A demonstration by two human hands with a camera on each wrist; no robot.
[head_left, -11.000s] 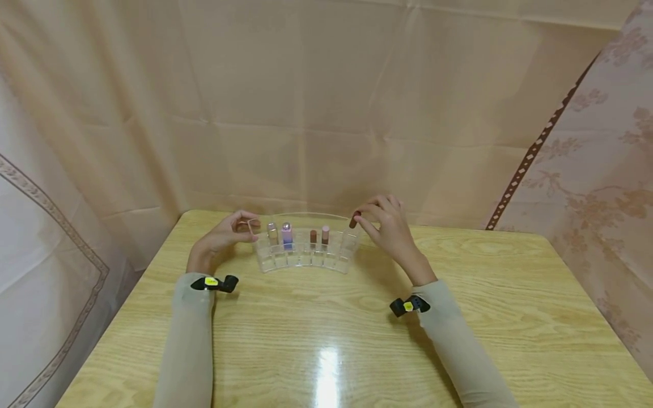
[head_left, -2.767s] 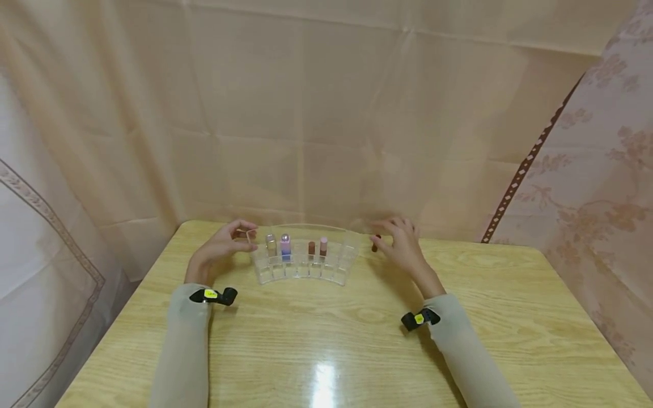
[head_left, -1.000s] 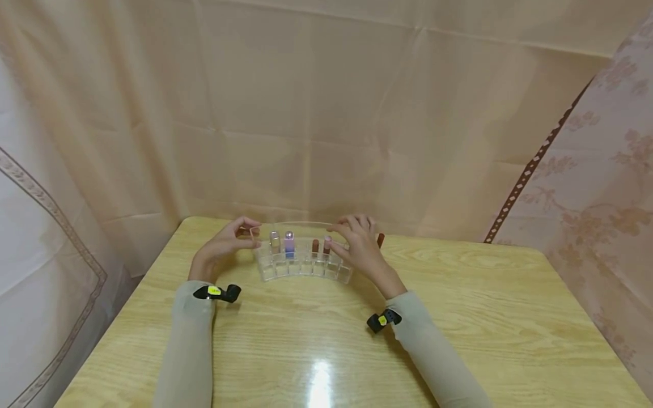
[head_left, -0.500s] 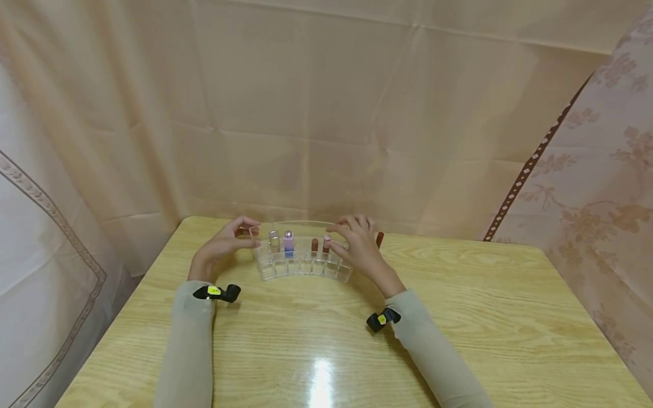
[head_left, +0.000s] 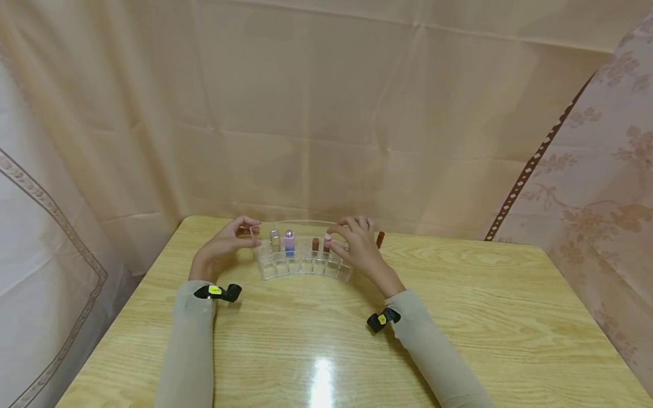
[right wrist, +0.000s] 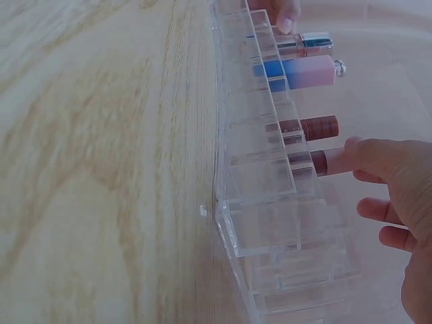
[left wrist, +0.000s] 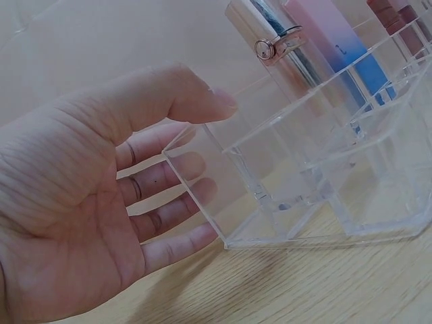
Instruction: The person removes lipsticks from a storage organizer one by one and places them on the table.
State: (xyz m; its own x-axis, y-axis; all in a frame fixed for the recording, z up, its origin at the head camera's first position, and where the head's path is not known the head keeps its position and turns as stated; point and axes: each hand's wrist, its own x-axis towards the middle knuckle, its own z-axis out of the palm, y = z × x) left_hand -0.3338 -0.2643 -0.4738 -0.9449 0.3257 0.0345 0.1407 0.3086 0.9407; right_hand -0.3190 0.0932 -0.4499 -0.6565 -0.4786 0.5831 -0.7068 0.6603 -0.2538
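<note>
A clear, curved lipstick organizer [head_left: 305, 268] stands on the table. My left hand [head_left: 221, 242] holds its left end, thumb at the top edge and fingers behind the side wall [left wrist: 196, 182]. In the back row stand a silver-and-gold lipstick [head_left: 275, 242], a pink-to-blue lipstick [head_left: 289, 243] and a brown lipstick [head_left: 315, 245]. Beside the brown one, my right hand [head_left: 361, 247] pinches the pink cap of another lipstick [right wrist: 332, 162], whose base is still in its slot. A dark red lipstick [head_left: 381, 239] is on the table just beyond my right hand, partly hidden by it.
The wooden table [head_left: 296, 340] reaches to a beige curtain [head_left: 306, 113] close behind the organizer. A patterned curtain [head_left: 602, 170] hangs at the right, a white one [head_left: 41, 255] at the left. Bare wood lies in front of the organizer.
Earlier my right hand held the dark red lipstick at the organizer's right end, then left it on the table to the right. It has since moved left to the pink-capped lipstick.
</note>
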